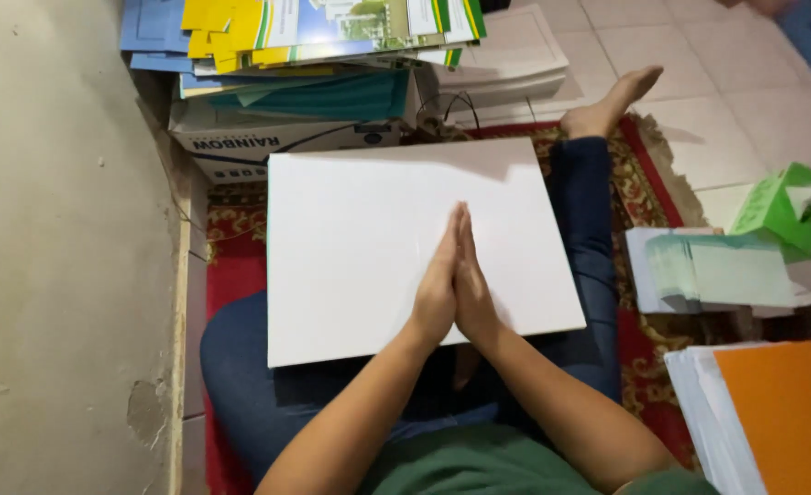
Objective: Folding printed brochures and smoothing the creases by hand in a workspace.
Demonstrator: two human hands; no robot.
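Fingers (458, 240) pressed together, white board (360, 238) lying landscape

One head cam, looking steeply down, close over lap w/ white board (405, 247).

white cardboard box (241, 147) under stacked folders at top, green carton (784, 206) at right

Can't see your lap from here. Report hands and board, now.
Left hand and right hand pressed palm to palm, holding nothing. White board flat across lap. Nothing on it.
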